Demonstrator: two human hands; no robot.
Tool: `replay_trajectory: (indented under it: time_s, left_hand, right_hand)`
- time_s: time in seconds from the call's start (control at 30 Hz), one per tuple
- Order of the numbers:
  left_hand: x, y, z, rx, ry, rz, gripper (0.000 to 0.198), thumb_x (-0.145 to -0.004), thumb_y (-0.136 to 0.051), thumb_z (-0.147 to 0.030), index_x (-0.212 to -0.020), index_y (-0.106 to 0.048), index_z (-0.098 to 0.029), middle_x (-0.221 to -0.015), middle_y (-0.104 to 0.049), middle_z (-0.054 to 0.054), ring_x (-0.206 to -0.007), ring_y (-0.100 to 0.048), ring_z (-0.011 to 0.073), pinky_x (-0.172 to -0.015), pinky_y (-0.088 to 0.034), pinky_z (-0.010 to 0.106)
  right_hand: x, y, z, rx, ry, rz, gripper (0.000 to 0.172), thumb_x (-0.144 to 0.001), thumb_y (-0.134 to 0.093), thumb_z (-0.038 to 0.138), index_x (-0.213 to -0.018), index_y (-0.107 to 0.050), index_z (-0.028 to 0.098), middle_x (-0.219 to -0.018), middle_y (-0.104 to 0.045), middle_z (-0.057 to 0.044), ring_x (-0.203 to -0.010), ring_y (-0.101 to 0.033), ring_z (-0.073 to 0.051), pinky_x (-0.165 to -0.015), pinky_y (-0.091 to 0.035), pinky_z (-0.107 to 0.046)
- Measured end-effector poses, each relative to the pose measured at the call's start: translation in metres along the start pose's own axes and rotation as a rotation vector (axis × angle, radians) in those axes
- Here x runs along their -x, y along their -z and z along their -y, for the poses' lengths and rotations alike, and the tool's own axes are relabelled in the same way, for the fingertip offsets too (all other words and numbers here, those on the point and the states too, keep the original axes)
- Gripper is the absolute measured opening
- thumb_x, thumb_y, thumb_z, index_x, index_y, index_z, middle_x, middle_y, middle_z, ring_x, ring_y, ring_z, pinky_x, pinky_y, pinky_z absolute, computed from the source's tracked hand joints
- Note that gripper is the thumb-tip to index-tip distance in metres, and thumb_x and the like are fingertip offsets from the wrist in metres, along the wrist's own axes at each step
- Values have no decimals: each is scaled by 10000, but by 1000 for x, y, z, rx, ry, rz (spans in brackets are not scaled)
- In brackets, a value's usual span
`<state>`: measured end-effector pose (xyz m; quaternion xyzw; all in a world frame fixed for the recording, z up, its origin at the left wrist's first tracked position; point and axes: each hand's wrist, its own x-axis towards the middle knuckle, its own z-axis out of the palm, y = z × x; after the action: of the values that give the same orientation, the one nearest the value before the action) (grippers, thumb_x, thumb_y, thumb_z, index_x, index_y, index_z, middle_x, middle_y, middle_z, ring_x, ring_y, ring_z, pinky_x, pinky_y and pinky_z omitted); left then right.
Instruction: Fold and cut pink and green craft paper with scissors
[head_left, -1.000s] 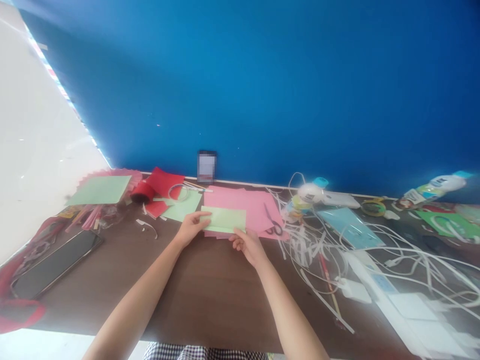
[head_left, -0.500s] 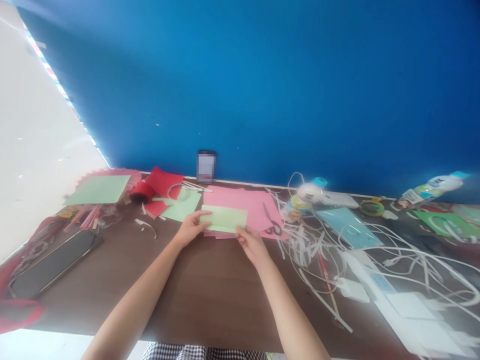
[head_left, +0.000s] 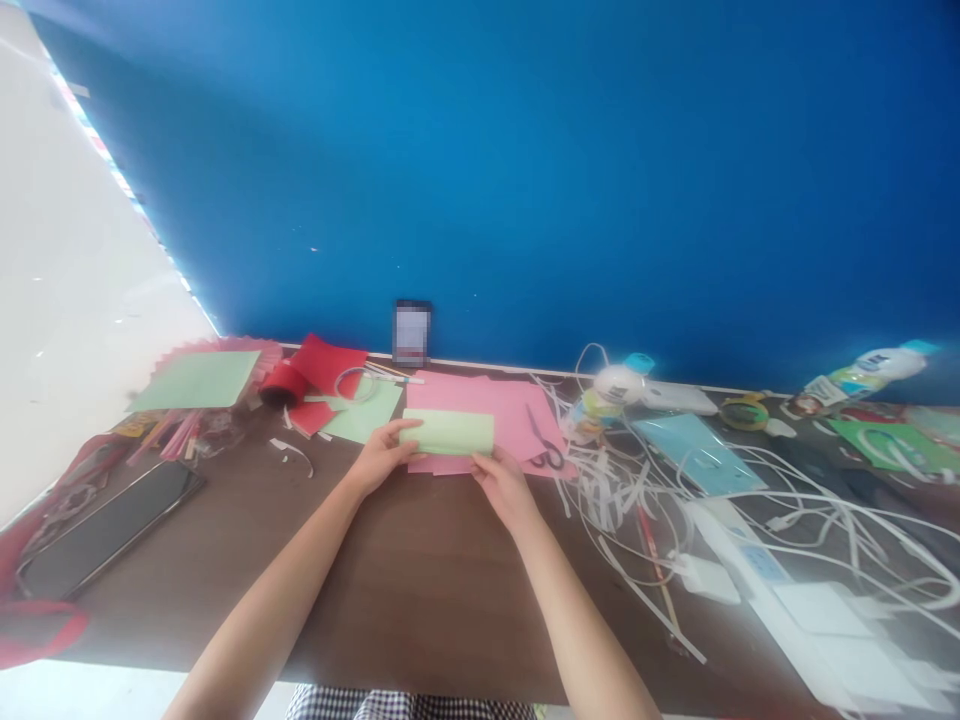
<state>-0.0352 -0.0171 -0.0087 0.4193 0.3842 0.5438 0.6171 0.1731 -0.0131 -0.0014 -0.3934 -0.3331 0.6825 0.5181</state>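
Observation:
A light green sheet of paper (head_left: 454, 432), folded or rolled over along its length, is held up between both hands. My left hand (head_left: 386, 455) pinches its left end, thumb on the near side. My right hand (head_left: 499, 480) grips its lower right corner between thumb and fingers. Just behind it lie pink paper sheets (head_left: 487, 395), partly covered by the green paper. Dark-handled scissors (head_left: 547, 450) rest on the pink sheets, to the right of my right hand.
Red paper (head_left: 330, 365), another green sheet (head_left: 382, 405) and a phone (head_left: 112, 525) lie to the left. A small screen (head_left: 412, 332) leans on the blue wall. Rightward are a bottle (head_left: 611, 390), white paper strips (head_left: 607, 490), tangled cables (head_left: 847, 510) and a power strip (head_left: 757, 565).
The near edge of the green paper has curled or turned up, so it looks narrower and more rounded. Both hands stay in nearly the same place.

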Motion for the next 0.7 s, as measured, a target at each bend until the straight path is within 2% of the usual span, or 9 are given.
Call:
replay_trajectory:
  time_s: [0.17, 0.3, 0.4, 0.6, 0.7]
  left_hand:
    - [1, 3, 0, -85, 11, 52, 528, -648, -688, -218, -1155, -548, -183, -945, -610, 51, -814, -575, 155, -798, -468, 342]
    - [0, 4, 1, -120, -18, 50, 556, -637, -651, -141, -1177, -535, -196, -1108, -589, 71, -937, -557, 179, -813, -433, 306]
    - [-1, 3, 0, -72, -24, 63, 588, -614, -638, -106, -1184, -529, -202, -1187, -555, 78, -1014, -531, 196, -820, -426, 294]
    - [2, 0, -4, -73, 1, 33, 646, -603, -649, -117, -1220, -498, -229, -1206, -547, 84, -955, -570, 187, -830, -436, 316]
    - [4, -2, -6, -128, -38, -18, 639, -583, -680, -127, -1194, -527, -233, -1238, -525, 80, -1038, -535, 209, -908, -397, 332]
  right_hand:
    - [2, -1, 0, 41, 51, -34, 248, -562, -655, 134, -792, -599, 206, -691, -565, 48, -567, -460, -67, -521, -384, -197]
    - [5, -3, 2, 116, 95, -27, 286, -555, -610, 121, -827, -576, 202, -713, -584, 41, -563, -456, -81, -497, -351, -212]
    - [6, -4, 2, 159, 119, -27, 326, -568, -610, 121, -880, -562, 202, -747, -601, 32, -577, -475, -92, -507, -358, -220]
    - [4, -4, 1, 185, 181, -46, 372, -571, -675, 168, -919, -551, 204, -860, -620, 5, -637, -534, -113, -493, -393, -215]
    - [6, -5, 1, 173, 161, -47, 391, -575, -707, 189, -931, -546, 205, -894, -627, -1, -741, -587, -142, -576, -474, -239]
